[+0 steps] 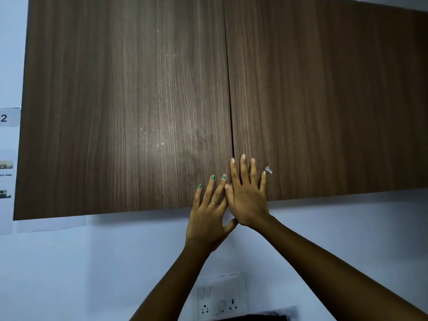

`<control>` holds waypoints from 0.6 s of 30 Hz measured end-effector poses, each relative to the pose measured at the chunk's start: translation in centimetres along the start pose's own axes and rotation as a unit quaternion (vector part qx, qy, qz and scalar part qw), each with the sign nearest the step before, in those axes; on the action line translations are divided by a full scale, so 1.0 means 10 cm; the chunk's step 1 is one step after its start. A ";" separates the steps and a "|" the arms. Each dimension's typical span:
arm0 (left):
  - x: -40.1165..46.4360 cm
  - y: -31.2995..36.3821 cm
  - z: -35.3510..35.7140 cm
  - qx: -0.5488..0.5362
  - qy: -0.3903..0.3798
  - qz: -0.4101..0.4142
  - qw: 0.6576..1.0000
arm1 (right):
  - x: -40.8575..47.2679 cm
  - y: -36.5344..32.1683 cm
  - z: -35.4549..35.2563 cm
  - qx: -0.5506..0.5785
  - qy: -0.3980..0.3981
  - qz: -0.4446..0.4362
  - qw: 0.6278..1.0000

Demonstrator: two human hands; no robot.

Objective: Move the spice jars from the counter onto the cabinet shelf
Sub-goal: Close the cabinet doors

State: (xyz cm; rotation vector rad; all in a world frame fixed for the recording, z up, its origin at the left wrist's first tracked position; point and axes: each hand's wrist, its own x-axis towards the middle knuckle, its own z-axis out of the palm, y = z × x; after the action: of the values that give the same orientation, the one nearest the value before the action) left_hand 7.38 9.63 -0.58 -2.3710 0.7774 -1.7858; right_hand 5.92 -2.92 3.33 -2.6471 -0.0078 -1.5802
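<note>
I see my left hand point(208, 212), fingers spread and holding nothing, flat on the left cabinet door point(125, 107) beside the centre seam point(229, 89). My right hand point(249, 195), likewise splayed, crosses that seam onto the right door point(324, 100). These handleless, stiff panels probably want gripping under their bottom edges. No spice jars in view.

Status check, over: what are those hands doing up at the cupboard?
Both hands, left and right, flat, empty, on closed cabinet doors. No jars in sight. Doors block shelf.
</note>
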 end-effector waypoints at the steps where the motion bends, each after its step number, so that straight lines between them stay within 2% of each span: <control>1: 0.00 -0.01 0.02 0.003 0.002 0.002 1.000 | 0.01 0.00 0.03 0.001 0.008 0.002 1.000; 5: 0.02 -0.03 0.10 0.011 0.019 0.006 1.000 | 0.04 0.02 0.12 0.003 0.029 -0.002 1.000; 9: 0.02 -0.01 0.08 0.018 0.001 0.003 1.000 | 0.04 0.03 0.13 0.007 0.029 -0.007 1.000; 18: 0.03 0.06 -0.12 -0.044 -0.088 -0.007 0.995 | 0.03 0.01 -0.21 0.014 -0.056 -0.019 0.998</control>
State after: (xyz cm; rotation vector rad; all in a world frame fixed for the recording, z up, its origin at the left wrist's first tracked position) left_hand 6.16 9.26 -0.10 -2.5524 0.8338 -1.5492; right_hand 4.24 -3.09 4.55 -2.7254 -0.0851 -1.4297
